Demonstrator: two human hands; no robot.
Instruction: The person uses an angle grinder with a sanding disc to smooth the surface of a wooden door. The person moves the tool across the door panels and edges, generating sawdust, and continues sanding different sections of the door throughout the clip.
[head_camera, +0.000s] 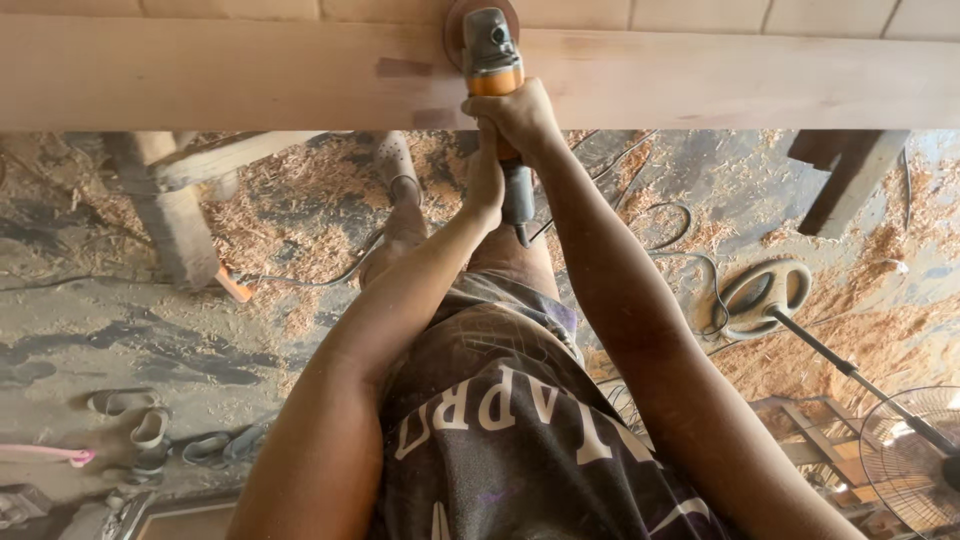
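Angle grinder (492, 60) gripped in both hands
Right hand (520, 115) and left hand (488, 190) are clamped around its body; the disc is pressed on the far wooden beam (250, 75).

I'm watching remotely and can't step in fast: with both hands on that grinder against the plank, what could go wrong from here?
1. The power cord loops over the floor by the feet; it could snag or trip.
2. Loose wood shavings underfoot may slip.
3. The left hand and right hand sit close behind the disc of the angle grinder; a kick off the wooden plank could hurt bare skin.
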